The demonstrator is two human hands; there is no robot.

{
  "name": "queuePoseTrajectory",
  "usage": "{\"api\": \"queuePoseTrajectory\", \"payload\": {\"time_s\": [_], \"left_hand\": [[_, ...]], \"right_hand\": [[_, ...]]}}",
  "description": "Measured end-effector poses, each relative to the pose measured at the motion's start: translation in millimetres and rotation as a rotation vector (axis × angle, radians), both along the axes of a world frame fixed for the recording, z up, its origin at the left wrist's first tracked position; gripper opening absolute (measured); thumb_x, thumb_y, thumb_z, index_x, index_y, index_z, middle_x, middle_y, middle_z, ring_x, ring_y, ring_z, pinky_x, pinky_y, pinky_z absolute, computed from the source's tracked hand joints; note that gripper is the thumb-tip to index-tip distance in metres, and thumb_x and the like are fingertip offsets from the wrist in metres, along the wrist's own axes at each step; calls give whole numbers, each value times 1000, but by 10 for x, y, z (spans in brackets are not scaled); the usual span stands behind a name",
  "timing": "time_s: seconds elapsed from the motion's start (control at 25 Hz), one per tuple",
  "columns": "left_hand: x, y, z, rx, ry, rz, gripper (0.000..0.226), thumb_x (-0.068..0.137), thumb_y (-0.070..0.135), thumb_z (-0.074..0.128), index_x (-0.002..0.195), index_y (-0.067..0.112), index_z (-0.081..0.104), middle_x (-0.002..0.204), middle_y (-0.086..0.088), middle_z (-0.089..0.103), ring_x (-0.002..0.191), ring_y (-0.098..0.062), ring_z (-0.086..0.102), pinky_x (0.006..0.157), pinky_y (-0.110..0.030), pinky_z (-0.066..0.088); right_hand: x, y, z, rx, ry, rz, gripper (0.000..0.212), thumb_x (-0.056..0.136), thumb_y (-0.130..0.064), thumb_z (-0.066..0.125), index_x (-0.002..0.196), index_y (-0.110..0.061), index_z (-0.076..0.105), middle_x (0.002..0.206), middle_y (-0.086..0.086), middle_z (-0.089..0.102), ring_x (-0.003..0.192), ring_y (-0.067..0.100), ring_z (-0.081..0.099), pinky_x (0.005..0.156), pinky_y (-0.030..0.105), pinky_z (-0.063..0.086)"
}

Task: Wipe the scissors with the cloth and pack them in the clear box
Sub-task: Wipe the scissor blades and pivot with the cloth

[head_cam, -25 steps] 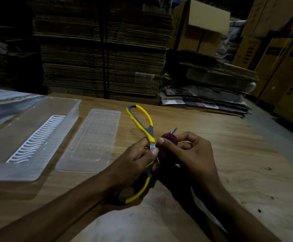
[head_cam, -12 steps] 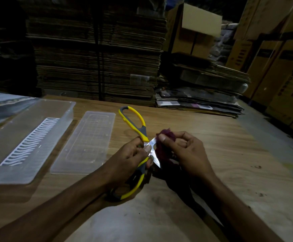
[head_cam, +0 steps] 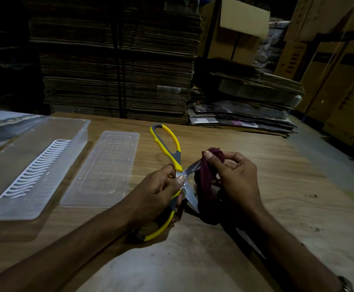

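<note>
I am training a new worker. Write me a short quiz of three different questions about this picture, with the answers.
1. True or false: the yellow-and-grey handled scissors are open, with the blades spread apart.
2. Which hand holds the dark maroon cloth? A) left hand B) right hand C) neither
3. Fill in: the flat clear plastic lid lies on the wooden table, between the scissors and the ______.

Key
1. True; the left hand grips them near the pivot.
2. B; the right hand pinches the cloth against one blade.
3. The clear plastic box, which stands open with a white slotted insert inside.
</note>
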State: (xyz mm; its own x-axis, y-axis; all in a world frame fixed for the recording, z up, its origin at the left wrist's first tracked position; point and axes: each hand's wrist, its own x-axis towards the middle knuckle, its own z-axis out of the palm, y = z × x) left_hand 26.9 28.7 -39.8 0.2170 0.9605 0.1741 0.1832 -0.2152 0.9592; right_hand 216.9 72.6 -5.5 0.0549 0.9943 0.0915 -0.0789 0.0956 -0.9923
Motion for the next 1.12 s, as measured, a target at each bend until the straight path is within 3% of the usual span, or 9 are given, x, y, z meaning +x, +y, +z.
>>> {"api": "queuePoseTrajectory", "payload": {"time_s": [0.16,0.32,0.44,0.56,0.68,0.84,0.96,1.12], "left_hand": [[-13,17,31,-10,45,69,32,113,29,50,108,-3,51,72,-11,66,59,-27,65,60,-50,58],[-60,17,31,5,61,71,30,102,44,54,101,14,55,70,-6,68,60,-28,67,58,-51,59],[-61,21,27,9,103,56,32,105,42,55,104,10,54,70,-6,69,63,-42,67,61,-62,59],[-50,24,6,12,110,45,23,112,29,52,106,7,53,69,-6,69,59,-30,68,57,-49,59],[-17,18,9,-4,94,37,21,113,25,50,105,6,53,69,-6,68,57,-27,66,56,-42,59],[-34,55,5,-1,89,71,26,113,29,52,107,4,55,67,-5,68,60,-32,66,61,-48,59],[-57,56,5,37,125,75,24,110,37,54,103,14,58,67,-3,70,63,-23,67,64,-50,57],[-56,51,-5,36,98,52,13,108,25,62,105,13,59,66,1,73,61,-10,68,61,-31,53]], "right_hand": [[25,-27,-15,-28,-23,87,28,91,-21,84,110,-6,72,89,15,83,70,20,77,54,28,60],[-36,-101,-35,-18,-125,257,23,89,-13,85,106,-5,72,83,8,84,71,15,80,59,24,62],[-40,-83,-52,11,-165,200,26,87,-16,87,106,-6,72,86,9,84,75,19,82,60,31,65],[-15,10,-73,33,-141,32,29,87,-23,88,106,-8,73,85,10,84,72,26,80,64,42,63],[110,117,-46,59,-128,-43,32,87,-32,89,107,-11,73,84,7,84,67,23,75,64,42,60],[73,22,-71,44,-135,30,33,86,-28,90,107,-8,73,85,12,83,71,23,77,54,31,58],[-26,-76,-105,28,-179,178,28,83,-17,91,102,-5,74,82,14,82,68,17,80,54,25,62],[-25,-19,-91,23,-141,147,31,83,-21,90,105,-5,75,85,13,83,72,21,81,56,31,63]]}}
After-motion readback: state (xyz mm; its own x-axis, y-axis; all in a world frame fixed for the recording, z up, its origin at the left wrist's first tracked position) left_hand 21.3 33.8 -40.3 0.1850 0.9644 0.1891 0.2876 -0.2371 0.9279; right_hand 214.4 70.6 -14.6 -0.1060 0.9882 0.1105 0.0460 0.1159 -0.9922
